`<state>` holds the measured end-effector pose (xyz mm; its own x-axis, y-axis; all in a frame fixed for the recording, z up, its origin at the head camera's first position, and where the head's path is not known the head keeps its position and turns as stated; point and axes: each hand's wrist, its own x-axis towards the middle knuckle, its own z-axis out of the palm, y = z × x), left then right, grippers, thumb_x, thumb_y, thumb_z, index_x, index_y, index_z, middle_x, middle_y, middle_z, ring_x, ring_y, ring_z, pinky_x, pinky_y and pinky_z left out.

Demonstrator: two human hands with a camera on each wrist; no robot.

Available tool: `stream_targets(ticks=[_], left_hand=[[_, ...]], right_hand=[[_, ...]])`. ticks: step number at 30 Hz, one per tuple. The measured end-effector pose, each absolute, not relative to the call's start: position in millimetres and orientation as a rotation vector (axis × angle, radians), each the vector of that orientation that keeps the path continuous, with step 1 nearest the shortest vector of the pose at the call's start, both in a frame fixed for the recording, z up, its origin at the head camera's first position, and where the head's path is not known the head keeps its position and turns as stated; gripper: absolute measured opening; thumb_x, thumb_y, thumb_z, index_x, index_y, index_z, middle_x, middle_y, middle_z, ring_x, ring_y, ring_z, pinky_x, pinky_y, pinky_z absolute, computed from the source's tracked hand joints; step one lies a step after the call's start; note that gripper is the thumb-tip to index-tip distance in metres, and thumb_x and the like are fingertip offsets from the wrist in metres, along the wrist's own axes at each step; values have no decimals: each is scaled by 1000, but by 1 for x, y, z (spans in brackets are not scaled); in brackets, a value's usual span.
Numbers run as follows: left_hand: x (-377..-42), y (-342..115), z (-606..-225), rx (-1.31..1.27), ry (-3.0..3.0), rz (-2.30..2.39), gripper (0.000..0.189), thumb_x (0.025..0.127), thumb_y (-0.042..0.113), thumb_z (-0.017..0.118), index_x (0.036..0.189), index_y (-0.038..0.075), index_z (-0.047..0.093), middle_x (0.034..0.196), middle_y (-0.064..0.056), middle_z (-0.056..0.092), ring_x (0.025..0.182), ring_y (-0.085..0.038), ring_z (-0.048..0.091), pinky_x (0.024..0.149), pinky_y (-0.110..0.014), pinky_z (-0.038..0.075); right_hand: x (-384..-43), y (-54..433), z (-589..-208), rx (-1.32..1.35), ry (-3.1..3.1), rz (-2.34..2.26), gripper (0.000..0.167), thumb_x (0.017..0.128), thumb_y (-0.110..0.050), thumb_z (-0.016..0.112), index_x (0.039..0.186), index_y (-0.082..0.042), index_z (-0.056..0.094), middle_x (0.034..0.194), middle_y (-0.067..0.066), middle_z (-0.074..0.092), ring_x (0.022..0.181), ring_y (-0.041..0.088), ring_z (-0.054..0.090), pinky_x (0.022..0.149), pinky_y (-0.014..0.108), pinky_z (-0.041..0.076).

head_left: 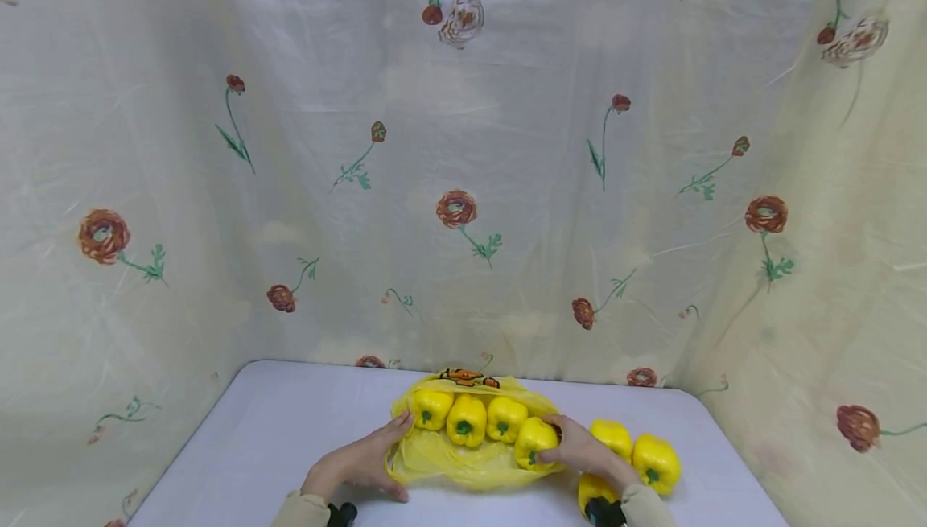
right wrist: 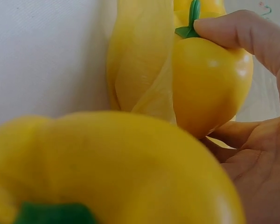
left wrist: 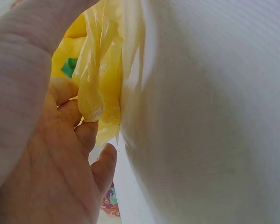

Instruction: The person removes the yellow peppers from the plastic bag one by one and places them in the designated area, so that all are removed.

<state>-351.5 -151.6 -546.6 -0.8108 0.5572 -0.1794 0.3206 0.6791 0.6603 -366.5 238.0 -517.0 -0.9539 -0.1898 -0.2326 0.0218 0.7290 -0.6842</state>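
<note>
A yellow plastic bag [head_left: 463,467] lies on the table with its mouth facing me. Three yellow bell peppers [head_left: 467,421] sit side by side inside it. My right hand [head_left: 585,448] grips another yellow bell pepper [head_left: 536,443] at the right side of the bag's mouth. In the right wrist view the thumb presses beside that pepper's green stem [right wrist: 192,21]. My left hand [head_left: 365,461] is spread at the left edge of the bag, its fingers touching the plastic. The bag's folds [left wrist: 95,79] hang against those fingers in the left wrist view.
Two more yellow bell peppers [head_left: 656,464] stand to the right of my right hand. Another pepper [head_left: 595,488] lies under my right wrist, partly hidden. The white table [head_left: 290,406] is enclosed by a flower-printed curtain [head_left: 507,149] at the back and sides.
</note>
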Motion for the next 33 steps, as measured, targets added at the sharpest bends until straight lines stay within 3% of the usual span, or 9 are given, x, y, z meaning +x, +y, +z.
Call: stream_targets(ticks=[17, 33], left_hand=[[-349, -149, -542, 646, 2527, 903, 115, 69, 45, 84, 155, 10, 16, 163, -12, 9, 149, -36, 13, 117, -58, 20], [-349, -149, -544, 645, 2528, 908, 116, 68, 47, 84, 155, 11, 16, 163, -11, 8, 149, -36, 14, 117, -58, 21]], right_hand=[[-366, 240, -520, -148, 2681, -1111, 95, 65, -48, 85, 139, -2, 46, 138, 21, 47, 115, 31, 50, 101, 56, 41], [-358, 237, -512, -185, 2707, -1150, 89, 67, -41, 86, 138, -5, 47, 138, 20, 47, 118, 32, 50, 102, 56, 41]])
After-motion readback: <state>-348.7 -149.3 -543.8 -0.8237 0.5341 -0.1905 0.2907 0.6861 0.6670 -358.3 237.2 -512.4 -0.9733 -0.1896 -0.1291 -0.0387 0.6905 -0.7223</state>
